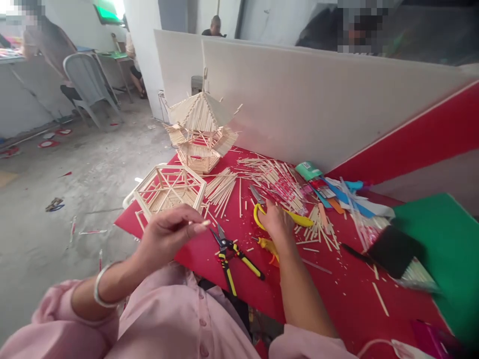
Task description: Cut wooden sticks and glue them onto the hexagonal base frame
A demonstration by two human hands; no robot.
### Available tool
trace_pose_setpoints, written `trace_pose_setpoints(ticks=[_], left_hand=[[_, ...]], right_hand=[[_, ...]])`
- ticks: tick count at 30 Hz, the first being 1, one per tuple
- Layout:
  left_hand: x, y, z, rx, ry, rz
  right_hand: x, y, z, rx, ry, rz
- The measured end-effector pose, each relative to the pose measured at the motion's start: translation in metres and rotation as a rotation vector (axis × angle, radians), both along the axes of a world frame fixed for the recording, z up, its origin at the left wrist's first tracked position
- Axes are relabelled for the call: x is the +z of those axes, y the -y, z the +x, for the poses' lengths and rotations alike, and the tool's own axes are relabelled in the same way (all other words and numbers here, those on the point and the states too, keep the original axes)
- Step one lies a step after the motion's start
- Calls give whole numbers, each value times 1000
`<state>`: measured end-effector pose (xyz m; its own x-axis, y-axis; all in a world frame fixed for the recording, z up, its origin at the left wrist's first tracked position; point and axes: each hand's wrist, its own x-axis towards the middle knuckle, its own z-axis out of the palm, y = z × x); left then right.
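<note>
Between the thumb and fingertips of my left hand (174, 229) is a short piece of wooden stick (205, 223), held just above the table. My right hand (277, 222) is closed over the yellow-handled scissors (258, 215), whose blades point toward the back left; its fingertips are largely hidden. Black-and-yellow snips (226, 244) lie with jaws apart between my hands. Below my right hand rests a yellow glue gun (267, 245), partly covered by the wrist. A hexagonal stick frame (170, 192) sits beyond my left hand, near a stick-built pavilion model (202, 124) with a pointed roof.
Loose sticks (222, 192) and a larger stick pile (277, 182) cover the back of the red table (247, 294). Packets (310, 172), a black object (396, 252) and a green board (445, 249) lie right. A white partition (284, 99) stands behind; other people sit farther off.
</note>
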<state>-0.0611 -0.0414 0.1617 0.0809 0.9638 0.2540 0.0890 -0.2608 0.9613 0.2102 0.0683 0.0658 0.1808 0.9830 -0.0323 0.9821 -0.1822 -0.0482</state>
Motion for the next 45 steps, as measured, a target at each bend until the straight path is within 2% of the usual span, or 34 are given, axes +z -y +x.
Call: trace_pose_setpoints(ticks=[3, 6, 9, 12, 17, 23, 29, 33, 45], left_hand=[[18, -22, -41, -12, -230, -101], [26, -52, -71, -222, -457, -327], [28, -79, -81, -402, -592, -458], [25, -94, -75, -498, -662, -521], [20, -98, -64, -529, -738, -612], [10, -100, -67, -619, -691, -563], [3, -103, -67, -587, -717, -518], [0, -105, -68, -592, -665, -495], [1, -103, -66, -595, -645, -527]], right_hand=[[3, 1, -6, 36, 34, 55], [9, 17, -18, 156, 4, 166], [8, 35, -31, 326, -121, 225], [2, 51, -39, 389, -191, 263], [-1, 69, -37, 437, -233, 280], [-7, 75, -31, 448, -264, 241], [-19, 77, -29, 478, -312, 208], [-22, 80, -26, 494, -315, 235], [-9, 94, -35, 581, -309, 302]])
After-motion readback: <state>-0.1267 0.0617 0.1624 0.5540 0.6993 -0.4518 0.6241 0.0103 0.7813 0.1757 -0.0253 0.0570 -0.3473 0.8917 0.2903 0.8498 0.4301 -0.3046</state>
